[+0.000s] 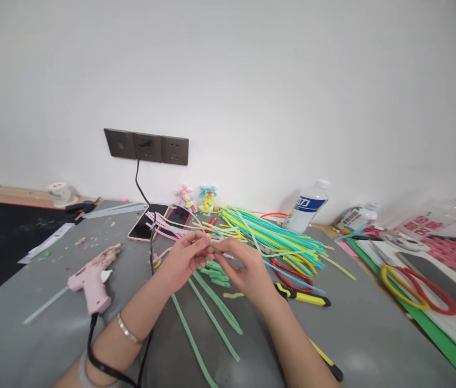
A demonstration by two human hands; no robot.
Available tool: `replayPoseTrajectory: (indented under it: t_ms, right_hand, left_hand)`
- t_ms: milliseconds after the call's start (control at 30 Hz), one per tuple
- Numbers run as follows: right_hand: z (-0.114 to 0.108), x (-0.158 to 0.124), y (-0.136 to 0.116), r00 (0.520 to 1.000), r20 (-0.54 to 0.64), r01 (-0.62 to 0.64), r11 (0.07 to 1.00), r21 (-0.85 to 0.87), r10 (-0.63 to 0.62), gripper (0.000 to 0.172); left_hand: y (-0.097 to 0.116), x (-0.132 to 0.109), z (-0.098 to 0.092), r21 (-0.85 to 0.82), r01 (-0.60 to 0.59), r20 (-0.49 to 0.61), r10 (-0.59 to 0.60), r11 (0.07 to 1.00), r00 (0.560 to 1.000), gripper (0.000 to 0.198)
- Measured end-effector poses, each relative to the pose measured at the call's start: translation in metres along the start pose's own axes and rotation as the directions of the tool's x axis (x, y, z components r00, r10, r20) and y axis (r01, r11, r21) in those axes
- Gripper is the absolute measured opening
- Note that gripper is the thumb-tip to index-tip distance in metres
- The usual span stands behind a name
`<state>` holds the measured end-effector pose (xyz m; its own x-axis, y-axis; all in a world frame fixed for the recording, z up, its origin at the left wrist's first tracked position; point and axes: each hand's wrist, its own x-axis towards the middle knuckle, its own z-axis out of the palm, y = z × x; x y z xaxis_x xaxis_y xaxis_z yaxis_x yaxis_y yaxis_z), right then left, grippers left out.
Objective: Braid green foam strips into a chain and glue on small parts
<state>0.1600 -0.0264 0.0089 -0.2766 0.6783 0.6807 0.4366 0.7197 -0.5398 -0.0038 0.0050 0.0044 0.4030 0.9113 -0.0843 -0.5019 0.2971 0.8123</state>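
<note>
My left hand (182,262) and my right hand (248,268) meet over the middle of the table. Both have their fingers pinched on a short bit of green pipe cleaner (213,247), mostly hidden by the fingertips. Just below them lies a cluster of bent green pipe cleaner pieces (216,274). Several long green pipe cleaners (207,318) stretch from under my hands toward the near edge. Behind my right hand spreads a large bundle of yellow and turquoise pipe cleaners (276,237), with pink pipe cleaners (165,227) behind my left.
A pink hot glue gun (92,280) lies left, its black cord crossing my left forearm. Yellow-black pliers (306,297), red-yellow scissors (418,291) and a bottle (306,207) are to the right. Two small pipe cleaner figures (207,199) and a phone (143,229) lie near the wall.
</note>
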Motion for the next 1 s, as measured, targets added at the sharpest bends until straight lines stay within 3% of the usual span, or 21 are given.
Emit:
replayPoseTrajectory:
  t_ms: [233,400,567,700,767,900,1000]
  right_hand:
    - [0.002,-0.002,0.007,0.994,-0.03,-0.104,0.994,-0.021,0.103,0.008]
    - [-0.001,-0.001,0.009,0.993,-0.055,-0.106,0.993,-0.051,0.103,0.011]
    - [-0.003,-0.001,0.008,0.988,-0.047,-0.151,0.985,-0.084,0.148,0.008]
    - [-0.007,0.003,0.005,0.957,0.009,-0.29,0.956,0.035,0.29,0.009]
    - [-0.009,0.004,0.004,0.932,0.062,-0.362,0.922,0.137,0.356,0.012]
    - [-0.01,0.005,0.003,0.886,0.184,-0.463,0.812,0.356,0.425,0.019]
    - [-0.01,0.005,0.002,0.865,0.26,-0.502,0.728,0.466,0.43,0.024]
  left_hand:
    - [0.005,-0.003,0.004,0.153,-0.039,0.02,0.036,0.987,0.999,0.028]
    - [0.005,-0.003,0.002,0.247,-0.052,0.053,0.04,0.968,0.998,0.031]
    - [0.003,-0.003,-0.001,0.415,-0.123,0.117,0.081,0.901,0.99,0.033]
    - [0.001,-0.004,0.0,0.554,-0.206,0.199,0.111,0.807,0.974,0.032]
    - [0.0,-0.006,0.001,0.635,-0.287,0.228,0.181,0.717,0.957,0.031]
    - [0.002,-0.01,0.002,0.757,-0.443,0.314,0.326,0.481,0.891,0.026]
    - [0.004,-0.011,0.001,0.76,-0.515,0.387,0.362,0.396,0.848,0.023]
